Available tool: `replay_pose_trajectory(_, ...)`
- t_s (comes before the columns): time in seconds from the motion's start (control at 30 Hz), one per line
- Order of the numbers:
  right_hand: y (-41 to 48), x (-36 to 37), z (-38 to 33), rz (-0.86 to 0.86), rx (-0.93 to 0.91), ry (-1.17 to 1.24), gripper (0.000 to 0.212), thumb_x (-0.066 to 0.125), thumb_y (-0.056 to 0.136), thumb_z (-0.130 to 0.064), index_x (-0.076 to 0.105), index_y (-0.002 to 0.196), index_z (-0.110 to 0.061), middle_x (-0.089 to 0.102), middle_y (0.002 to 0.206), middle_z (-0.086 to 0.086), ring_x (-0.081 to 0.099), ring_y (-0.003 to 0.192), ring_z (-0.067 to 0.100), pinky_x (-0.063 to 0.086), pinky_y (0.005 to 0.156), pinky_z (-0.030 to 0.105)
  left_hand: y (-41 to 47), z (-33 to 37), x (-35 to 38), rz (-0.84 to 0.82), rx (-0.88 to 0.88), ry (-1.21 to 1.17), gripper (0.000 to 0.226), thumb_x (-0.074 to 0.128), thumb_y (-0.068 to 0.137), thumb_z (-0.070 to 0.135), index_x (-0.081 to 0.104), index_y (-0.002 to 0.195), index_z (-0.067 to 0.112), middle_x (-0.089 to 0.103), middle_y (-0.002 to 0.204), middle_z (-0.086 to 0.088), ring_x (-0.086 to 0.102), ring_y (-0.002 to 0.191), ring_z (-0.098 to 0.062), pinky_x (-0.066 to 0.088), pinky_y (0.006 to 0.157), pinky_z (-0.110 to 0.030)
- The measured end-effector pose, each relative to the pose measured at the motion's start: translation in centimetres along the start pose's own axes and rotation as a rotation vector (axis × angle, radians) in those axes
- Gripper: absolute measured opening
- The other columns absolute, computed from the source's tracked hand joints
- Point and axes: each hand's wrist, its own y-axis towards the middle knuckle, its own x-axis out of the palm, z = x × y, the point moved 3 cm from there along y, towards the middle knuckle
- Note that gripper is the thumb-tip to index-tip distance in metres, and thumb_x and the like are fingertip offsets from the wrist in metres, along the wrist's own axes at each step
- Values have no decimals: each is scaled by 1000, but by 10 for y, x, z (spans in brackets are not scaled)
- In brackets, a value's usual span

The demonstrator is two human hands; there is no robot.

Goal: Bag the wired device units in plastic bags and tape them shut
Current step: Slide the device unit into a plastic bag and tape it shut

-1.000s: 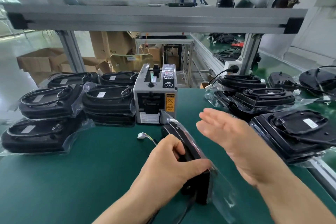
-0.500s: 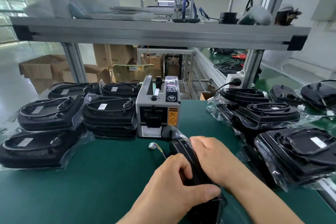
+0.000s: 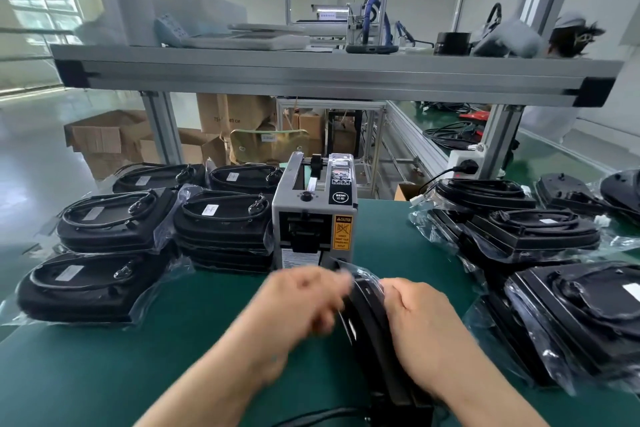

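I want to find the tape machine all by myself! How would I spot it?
Look at the green table under the long metal shelf. In its middle, between the piles of bagged black units, stands the tape machine. It is the only grey box there, with an orange caution sticker on its front.

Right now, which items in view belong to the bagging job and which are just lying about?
Job: device unit on edge in its plastic bag; right hand gripping it; left hand, blurred; tape dispenser; bagged units stacked left.
Lying about: cardboard boxes; cable coils on the far bench; black cylinder on the shelf.
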Motion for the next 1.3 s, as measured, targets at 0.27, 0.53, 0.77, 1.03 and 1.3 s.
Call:
replay_pose_trajectory(0.27,-4,-2,-2,53,-36,2,50,40,102,-46,49,68,-11,52,58,-6,45,56,17,39,55,27,95,-19,-37,498,-298,-404,21,68,94,22,65,77,12,61,47,8,53,38,0,37,36,-14)
replay_pose_trajectory(0.53,-5,-1,-3,24,-69,-16,46,49,96,-56,63,80,-16,66,73,-2,61,70,17,47,62,29,118,-17,-23,591,-356,-612,12,65,91,9,58,101,12,58,58,1,49,33,-4,32,35,-13)
replay_pose_trajectory(0.77,-6,-5,2,-35,20,76,35,59,85,-48,66,83,-14,70,76,0,66,73,21,57,70,36,85,-8,-14,529,-146,-568,20,66,87,8,57,71,15,52,48,6,44,38,-4,35,39,-16)
replay_pose_trajectory(1.03,-2,-4,5,-66,36,108,32,62,70,-43,67,83,-14,70,76,3,66,74,26,56,68,39,21,14,6,-33,127,77,33,64,93,18,70,62,25,53,62,2,41,52,-7,38,51,-14)
replay_pose_trajectory(1.3,-1,-2,5,-63,34,141,38,60,64,-48,70,88,-20,72,78,-2,69,77,21,59,74,42,27,7,17,13,137,207,20,72,88,14,67,69,13,54,49,15,42,42,4,34,46,-8)
